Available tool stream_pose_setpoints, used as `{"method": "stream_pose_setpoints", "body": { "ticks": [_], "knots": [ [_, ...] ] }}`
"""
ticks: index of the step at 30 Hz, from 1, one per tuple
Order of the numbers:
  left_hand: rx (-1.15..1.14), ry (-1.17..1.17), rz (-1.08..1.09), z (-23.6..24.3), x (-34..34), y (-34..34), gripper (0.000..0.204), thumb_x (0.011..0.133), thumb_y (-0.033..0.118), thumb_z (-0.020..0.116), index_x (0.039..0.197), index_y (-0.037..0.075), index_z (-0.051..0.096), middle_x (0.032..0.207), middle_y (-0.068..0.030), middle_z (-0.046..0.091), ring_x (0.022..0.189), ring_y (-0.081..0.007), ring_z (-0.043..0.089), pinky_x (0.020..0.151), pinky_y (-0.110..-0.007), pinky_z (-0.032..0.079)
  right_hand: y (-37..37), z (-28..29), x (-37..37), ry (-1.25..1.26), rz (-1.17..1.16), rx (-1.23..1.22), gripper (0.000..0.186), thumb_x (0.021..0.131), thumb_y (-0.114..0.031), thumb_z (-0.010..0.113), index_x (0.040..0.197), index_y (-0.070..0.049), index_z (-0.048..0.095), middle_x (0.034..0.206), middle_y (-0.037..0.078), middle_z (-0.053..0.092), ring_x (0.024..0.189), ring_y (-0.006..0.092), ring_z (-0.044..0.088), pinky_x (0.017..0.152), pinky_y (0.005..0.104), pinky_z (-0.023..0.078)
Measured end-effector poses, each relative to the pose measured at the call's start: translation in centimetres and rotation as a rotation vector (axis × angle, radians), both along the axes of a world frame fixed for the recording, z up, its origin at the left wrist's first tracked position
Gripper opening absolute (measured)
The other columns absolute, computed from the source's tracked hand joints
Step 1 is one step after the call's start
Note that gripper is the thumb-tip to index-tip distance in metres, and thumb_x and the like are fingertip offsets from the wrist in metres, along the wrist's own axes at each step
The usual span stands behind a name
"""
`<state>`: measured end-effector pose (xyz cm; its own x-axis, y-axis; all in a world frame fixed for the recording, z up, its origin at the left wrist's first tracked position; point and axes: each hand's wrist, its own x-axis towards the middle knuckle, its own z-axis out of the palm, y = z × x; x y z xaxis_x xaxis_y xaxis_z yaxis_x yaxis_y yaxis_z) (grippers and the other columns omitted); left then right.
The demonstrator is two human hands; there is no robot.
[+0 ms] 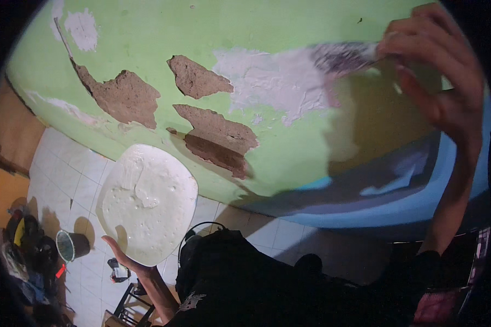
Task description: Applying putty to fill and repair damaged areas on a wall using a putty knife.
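My right hand (439,65) is closed around a putty knife (345,56), its blade smeared with white paste and a little blurred. The blade lies against the green wall (294,150), at the right end of a wet white plaster patch (273,79). Left of that patch, the paint has come off in brown bare spots, one a small upper piece (199,78), another a lower piece (218,131). My left hand (130,262) supports a white squarish plate (192,191) from below, thumb along its edge. Creamy white paste covers the plate's inside.
Farther left on the wall is another bare brown patch (125,98), near a dried white spot (82,30). A grey bucket (79,245) stands on the white tiled floor (87,283) beside a pile of dark items (30,250). A dark-framed stool (131,305) is at the lower left.
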<state>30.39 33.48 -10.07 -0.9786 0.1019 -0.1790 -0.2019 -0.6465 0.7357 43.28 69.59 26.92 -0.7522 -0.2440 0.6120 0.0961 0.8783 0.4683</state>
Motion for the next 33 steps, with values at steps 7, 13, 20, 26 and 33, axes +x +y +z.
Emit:
{"method": "stream_pose_setpoints", "body": {
  "ticks": [7, 13, 20, 26, 33],
  "knots": [
    [0.005, -0.015, 0.003, 0.0, 0.1, 0.1, 0.079, 0.1, 0.063, 0.035, 0.15, 0.002, 0.03, 0.144, -0.0195, 0.045, 0.123, -0.0313, 0.056, 0.099, -0.044, 0.051, 0.8, 0.3, 0.7, 0.052, -0.033, -0.028, 0.037, 0.065, 0.006, 0.077, 0.098, -0.01, 0.071, 0.098, 0.004, 0.069, 0.088, 0.026, 0.062, 0.077, 0.039, 0.051],
    [-0.005, 0.012, 0.004, -1.2, 0.0, -0.8, 0.079, 0.1, 0.062, 0.036, 0.15, 0.001, 0.031, 0.143, -0.0198, 0.045, 0.123, -0.031, 0.055, 0.099, -0.044, 0.051, 0.5, 0.3, 1.0, 0.081, -0.027, -0.048, 0.037, 0.065, 0.006, 0.077, 0.098, -0.01, 0.071, 0.098, 0.004, 0.069, 0.087, 0.0257, 0.062, 0.076, 0.0387, 0.051],
    [-0.044, 0.038, -0.016, -0.4, 0.7, 0.2, 0.079, 0.1, 0.062, 0.036, 0.15, 0.001, 0.031, 0.143, -0.0194, 0.046, 0.123, -0.0314, 0.055, 0.1, -0.044, 0.051, 0.2, -2.4, 2.0, 0.131, -0.054, -0.074, 0.037, 0.065, 0.005, 0.077, 0.098, -0.01, 0.071, 0.098, 0.004, 0.069, 0.087, 0.0254, 0.062, 0.076, 0.0383, 0.051],
    [-0.044, 0.031, -0.023, 0.0, 0.7, 0.6, 0.076, 0.1, 0.059, 0.04, 0.149, 0.002, 0.031, 0.144, -0.0195, 0.045, 0.124, -0.0318, 0.055, 0.099, -0.046, 0.052, 0.8, -3.1, 2.7, 0.201, -0.071, -0.086, 0.037, 0.065, 0.005, 0.077, 0.098, -0.011, 0.071, 0.098, 0.003, 0.069, 0.087, 0.0252, 0.062, 0.075, 0.0379, 0.051],
    [-0.002, 0.034, -0.02, 0.1, 0.8, 0.2, 0.076, 0.1, 0.06, 0.039, 0.149, 0.002, 0.032, 0.143, -0.019, 0.045, 0.125, -0.0328, 0.054, 0.1, -0.049, 0.051, 1.0, -1.3, 5.7, 0.292, -0.07, -0.098, 0.037, 0.066, 0.005, 0.077, 0.098, -0.011, 0.071, 0.098, 0.003, 0.069, 0.087, 0.0248, 0.062, 0.075, 0.0375, 0.051]
  ]
}}
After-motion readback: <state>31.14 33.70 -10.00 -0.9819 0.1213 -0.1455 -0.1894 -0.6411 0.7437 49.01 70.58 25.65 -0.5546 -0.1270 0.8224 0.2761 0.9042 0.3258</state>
